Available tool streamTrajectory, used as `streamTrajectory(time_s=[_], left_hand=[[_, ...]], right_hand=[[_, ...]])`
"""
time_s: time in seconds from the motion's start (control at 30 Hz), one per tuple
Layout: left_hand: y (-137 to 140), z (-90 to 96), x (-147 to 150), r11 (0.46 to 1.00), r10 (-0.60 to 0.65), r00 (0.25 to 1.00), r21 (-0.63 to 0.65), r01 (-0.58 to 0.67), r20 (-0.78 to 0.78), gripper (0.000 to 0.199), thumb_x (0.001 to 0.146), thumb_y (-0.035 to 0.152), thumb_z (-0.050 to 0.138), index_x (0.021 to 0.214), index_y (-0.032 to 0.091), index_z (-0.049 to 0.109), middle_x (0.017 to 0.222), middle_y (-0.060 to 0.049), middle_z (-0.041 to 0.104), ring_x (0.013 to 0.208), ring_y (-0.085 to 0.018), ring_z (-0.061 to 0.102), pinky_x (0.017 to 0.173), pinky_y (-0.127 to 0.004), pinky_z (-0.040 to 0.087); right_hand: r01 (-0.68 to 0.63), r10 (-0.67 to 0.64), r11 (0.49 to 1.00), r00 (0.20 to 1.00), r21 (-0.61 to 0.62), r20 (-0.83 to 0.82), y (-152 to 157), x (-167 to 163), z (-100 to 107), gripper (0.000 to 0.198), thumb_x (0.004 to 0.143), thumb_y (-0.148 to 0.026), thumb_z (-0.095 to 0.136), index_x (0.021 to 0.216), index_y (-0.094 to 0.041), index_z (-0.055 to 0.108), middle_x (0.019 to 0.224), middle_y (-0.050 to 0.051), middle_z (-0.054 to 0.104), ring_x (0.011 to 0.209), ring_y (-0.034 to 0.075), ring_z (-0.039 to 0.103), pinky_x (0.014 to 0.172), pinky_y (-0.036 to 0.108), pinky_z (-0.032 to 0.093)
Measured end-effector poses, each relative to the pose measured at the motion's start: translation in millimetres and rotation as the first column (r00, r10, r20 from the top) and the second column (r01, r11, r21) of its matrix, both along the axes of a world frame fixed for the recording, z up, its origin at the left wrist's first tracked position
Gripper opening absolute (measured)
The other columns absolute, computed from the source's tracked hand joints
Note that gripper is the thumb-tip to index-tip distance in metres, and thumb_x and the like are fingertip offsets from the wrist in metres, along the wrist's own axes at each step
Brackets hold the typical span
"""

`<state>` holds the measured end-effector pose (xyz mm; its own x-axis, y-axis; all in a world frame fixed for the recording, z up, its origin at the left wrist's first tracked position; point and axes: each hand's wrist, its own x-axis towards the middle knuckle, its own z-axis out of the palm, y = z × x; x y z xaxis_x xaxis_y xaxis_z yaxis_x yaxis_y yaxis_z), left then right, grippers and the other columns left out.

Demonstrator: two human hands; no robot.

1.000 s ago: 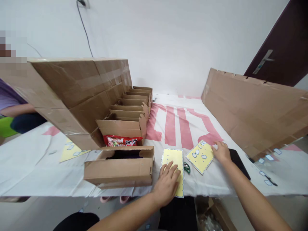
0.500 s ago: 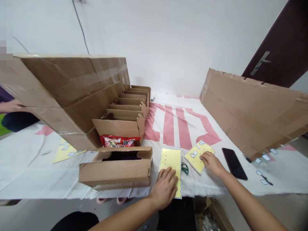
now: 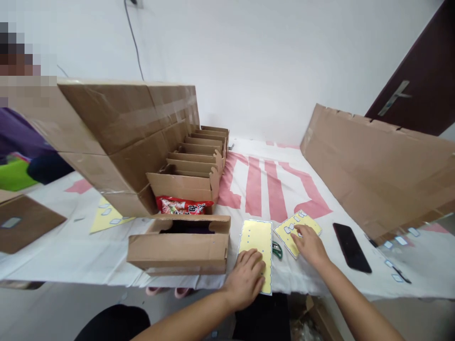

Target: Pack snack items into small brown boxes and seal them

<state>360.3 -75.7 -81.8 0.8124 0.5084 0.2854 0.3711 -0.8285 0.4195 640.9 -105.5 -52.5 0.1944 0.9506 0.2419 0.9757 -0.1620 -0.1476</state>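
Note:
My left hand (image 3: pixel 246 278) lies flat with its fingers stretched out on a long yellow card (image 3: pixel 256 233) with a scalloped blue edge and small dots. My right hand (image 3: pixel 310 244) is over a second yellow card (image 3: pixel 292 247), its thumb and forefinger slightly apart at the surface. Several small white blue-edged labels (image 3: pixel 291 226) lie on that card. Whether a label is under the fingertips is too small to tell. Between the two cards sits a green cutter (image 3: pixel 277 250), partly covered by the long card.
An open cardboard box (image 3: pixel 179 253) stands left of my left hand, with a red snack packet (image 3: pixel 185 206) behind it. Cardboard bins (image 3: pixel 185 182) line the taped left partition (image 3: pixel 131 137). To the right are a black phone (image 3: pixel 351 247) and a cardboard panel (image 3: pixel 377 166). Another person (image 3: pixel 21 132) is at far left.
My right hand has shifted slightly left across its card, and its fingers are now more spread. My left hand keeps its place. The view has turned left, showing more of the other person and a brown board.

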Motion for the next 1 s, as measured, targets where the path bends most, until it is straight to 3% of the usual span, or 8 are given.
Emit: streamTrajectory(time_s=[0.3, 0.47, 0.53, 0.6, 0.7, 0.77, 0.87, 1.0], left_hand=[[1, 10.0, -6, 0.991, -0.064, 0.973, -0.102, 0.089, 0.222, 0.024, 0.086, 0.016, 0.046, 0.106, 0.018, 0.060, 0.112, -0.011, 0.061, 0.114, -0.025, 0.051, 0.100, -0.045, 0.042], [4, 18.4, 0, 0.914, 0.063, 0.935, -0.397, 0.087, 0.349, 0.023, 0.091, 0.030, 0.045, 0.096, 0.017, 0.063, 0.097, -0.010, 0.064, 0.098, -0.023, 0.056, 0.089, -0.039, 0.046], [7, 22.2, 7, 0.757, 0.207, 0.909, -0.648, 0.085, 0.361, 0.040, 0.092, 0.049, 0.042, 0.094, 0.016, 0.064, 0.093, -0.011, 0.065, 0.091, -0.023, 0.059, 0.085, -0.038, 0.047], [12, 27.3, 16, 0.432, 0.357, 0.866, -0.884, 0.178, 0.349, 0.063, 0.086, 0.070, 0.036, 0.099, 0.014, 0.063, 0.094, -0.013, 0.066, 0.084, -0.023, 0.062, 0.077, -0.038, 0.049], [18, 36.0, 24, -0.085, 0.470, 0.825, -0.914, 0.396, 0.314, 0.078, 0.080, 0.079, 0.033, 0.115, 0.013, 0.057, 0.104, -0.016, 0.068, 0.089, -0.027, 0.066, 0.076, -0.040, 0.050], [19, 39.6, 26, -0.201, 0.526, 0.805, -0.880, 0.430, 0.274, 0.063, 0.082, 0.063, 0.050, 0.118, 0.013, 0.054, 0.107, -0.016, 0.069, 0.096, -0.029, 0.067, 0.083, -0.041, 0.050], [15, 39.7, 26, -0.112, 0.611, 0.767, -0.937, 0.330, 0.197, 0.049, 0.070, 0.020, 0.065, 0.117, 0.012, 0.052, 0.107, -0.014, 0.071, 0.096, -0.029, 0.068, 0.088, -0.042, 0.050], [7, 40.3, 24, 0.122, 0.580, 0.764, -0.957, 0.262, 0.283, 0.052, 0.066, 0.007, 0.055, 0.118, 0.014, 0.052, 0.118, -0.012, 0.067, 0.109, -0.028, 0.062, 0.096, -0.042, 0.046]], right_hand=[[0.004, -0.018, 0.992, 0.994, 0.127, 0.107, -22, -18, 0, 0.018, 0.086, -0.015, 0.045, 0.076, -0.022, 0.059, 0.074, 0.008, 0.064, 0.077, 0.025, 0.058, 0.072, 0.036, 0.041], [-0.047, 0.017, 0.955, 0.994, 0.292, 0.105, -34, -31, 18, 0.017, 0.091, -0.019, 0.042, 0.089, -0.021, 0.059, 0.085, 0.010, 0.066, 0.083, 0.025, 0.059, 0.077, 0.039, 0.045], [-0.138, 0.111, 0.935, 0.989, 0.326, 0.098, -42, -48, 21, 0.014, 0.090, -0.018, 0.045, 0.092, -0.022, 0.058, 0.086, 0.008, 0.067, 0.083, 0.024, 0.060, 0.078, 0.039, 0.047], [-0.274, 0.254, 0.890, 0.962, 0.365, 0.105, -50, -69, 21, 0.015, 0.089, -0.015, 0.049, 0.096, -0.024, 0.058, 0.088, 0.007, 0.067, 0.081, 0.023, 0.060, 0.075, 0.039, 0.049], [-0.465, 0.453, 0.797, 0.882, 0.386, 0.127, -61, -98, 17, 0.024, 0.087, -0.010, 0.049, 0.104, -0.024, 0.057, 0.091, 0.007, 0.068, 0.081, 0.023, 0.061, 0.072, 0.040, 0.051], [-0.527, 0.529, 0.772, 0.843, 0.355, 0.100, -65, -110, 14, 0.026, 0.087, -0.008, 0.048, 0.105, -0.024, 0.057, 0.090, 0.007, 0.069, 0.080, 0.023, 0.061, 0.071, 0.040, 0.052], [-0.531, 0.569, 0.770, 0.823, 0.354, -0.001, -71, -114, 10, 0.024, 0.088, -0.011, 0.049, 0.106, -0.024, 0.056, 0.090, 0.006, 0.069, 0.080, 0.023, 0.062, 0.071, 0.040, 0.054], [-0.405, 0.505, 0.778, 0.858, 0.481, -0.093, -81, -102, 1, 0.024, 0.092, -0.032, 0.051, 0.114, -0.022, 0.052, 0.099, 0.012, 0.067, 0.089, 0.025, 0.064, 0.073, 0.042, 0.057]])
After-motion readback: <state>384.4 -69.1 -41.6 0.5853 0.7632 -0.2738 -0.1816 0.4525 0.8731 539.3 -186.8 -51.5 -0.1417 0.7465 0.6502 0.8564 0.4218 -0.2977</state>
